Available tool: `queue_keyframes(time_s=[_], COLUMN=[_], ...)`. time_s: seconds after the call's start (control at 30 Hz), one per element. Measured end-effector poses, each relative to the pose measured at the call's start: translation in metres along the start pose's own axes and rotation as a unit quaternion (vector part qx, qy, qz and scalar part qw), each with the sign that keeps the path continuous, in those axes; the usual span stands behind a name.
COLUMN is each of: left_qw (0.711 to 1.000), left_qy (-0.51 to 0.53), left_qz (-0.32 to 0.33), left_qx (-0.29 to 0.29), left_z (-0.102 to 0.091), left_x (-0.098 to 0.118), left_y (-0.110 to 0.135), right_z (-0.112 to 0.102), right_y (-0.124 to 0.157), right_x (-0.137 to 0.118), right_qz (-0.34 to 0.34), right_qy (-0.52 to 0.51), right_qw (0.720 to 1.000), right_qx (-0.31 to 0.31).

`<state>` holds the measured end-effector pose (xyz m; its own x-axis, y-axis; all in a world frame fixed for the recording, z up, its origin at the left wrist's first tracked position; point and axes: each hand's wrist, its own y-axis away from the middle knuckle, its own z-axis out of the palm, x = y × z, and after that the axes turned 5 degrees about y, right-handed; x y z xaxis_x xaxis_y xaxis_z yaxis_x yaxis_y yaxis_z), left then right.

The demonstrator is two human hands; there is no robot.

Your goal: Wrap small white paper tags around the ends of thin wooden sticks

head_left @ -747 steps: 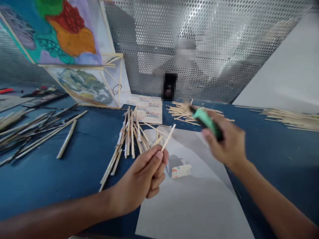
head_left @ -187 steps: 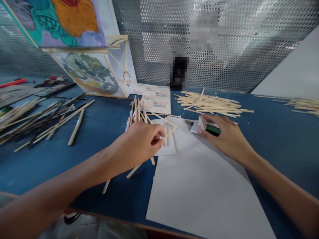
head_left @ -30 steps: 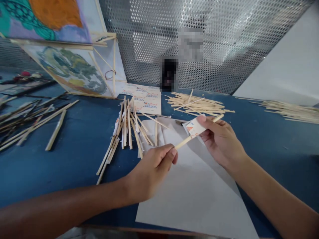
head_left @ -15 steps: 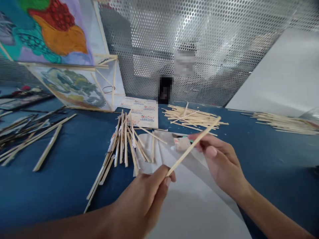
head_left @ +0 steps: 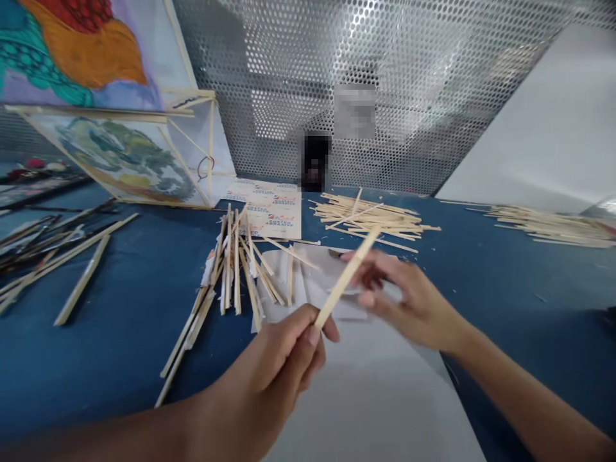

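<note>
My left hand [head_left: 283, 366] is closed around the lower end of a pale bamboo stick [head_left: 347, 273], which slants up and to the right. Behind the stick's upper part is my right hand [head_left: 404, 295], slightly blurred, its thumb and fingers apart over the papers. Its fingertips are partly hidden, and I make out nothing held in it. Beyond those fingertips lies a small dark thing [head_left: 334, 254], too unclear to name. Under both hands a large white sheet of paper [head_left: 385, 398] covers the blue table.
Loose sticks [head_left: 235, 263] lie left of the paper, beside printed abrasive sheets [head_left: 276, 218]. Farther back is a pile of bamboo sticks [head_left: 370, 215], with another bundle [head_left: 548, 224] to the right. Painted panels on stick frames [head_left: 120, 157] stand left, before a perforated metal wall [head_left: 409, 90].
The small pale piece held in my right hand is out of sight, and that hand has moved left with its fingers parted. The stick in my left hand now points more upright.
</note>
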<state>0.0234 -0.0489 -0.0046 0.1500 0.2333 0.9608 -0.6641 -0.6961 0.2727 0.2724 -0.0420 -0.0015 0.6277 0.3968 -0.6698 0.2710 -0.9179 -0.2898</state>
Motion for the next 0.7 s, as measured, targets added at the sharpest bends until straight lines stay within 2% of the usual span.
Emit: queue_keyframes(time_s=[0.07,0.13,0.2,0.27,0.37,0.43,0.47,0.57,0.63,0.7], left_qw=[0.994,0.988,0.986,0.984,0.975,0.969,0.968,0.965,0.965,0.967], left_qy=[0.098,0.15,0.164,0.174,0.209,0.229,0.235,0.25,0.25,0.239], left_qz=[-0.037,-0.045,-0.03,-0.032,-0.066,-0.081,-0.076,-0.051,-0.057,-0.083], left_qx=[0.009,0.016,0.024,0.026,0.033,0.038,0.043,0.057,0.058,0.042], left_z=[-0.002,-0.004,-0.007,-0.01,-0.012,-0.012,-0.012,-0.011,-0.009,-0.007], left_x=[-0.004,-0.004,-0.001,0.003,0.004,0.001,-0.001,-0.004,-0.003,0.001], left_y=[-0.005,-0.01,-0.014,-0.017,-0.021,-0.023,-0.024,-0.025,-0.024,-0.021], right_z=[-0.011,-0.019,-0.022,-0.022,-0.02,-0.017,-0.014,0.001,0.014,0.023], right_y=[-0.004,-0.006,-0.007,-0.006,-0.005,-0.002,-0.001,0.005,0.006,0.006], right_x=[0.027,0.05,0.064,0.068,0.059,0.044,0.036,0.014,0.006,0.002], right_qz=[0.029,0.055,0.059,0.053,0.052,0.039,0.025,-0.033,-0.071,-0.091], right_qy=[0.215,0.34,0.381,0.391,0.369,0.327,0.306,0.311,0.363,0.414], right_qw=[0.975,0.939,0.922,0.918,0.928,0.941,0.948,0.95,0.929,0.906], right_qx=[0.039,0.013,-0.034,-0.044,0.021,0.074,0.082,0.023,-0.007,0.003])
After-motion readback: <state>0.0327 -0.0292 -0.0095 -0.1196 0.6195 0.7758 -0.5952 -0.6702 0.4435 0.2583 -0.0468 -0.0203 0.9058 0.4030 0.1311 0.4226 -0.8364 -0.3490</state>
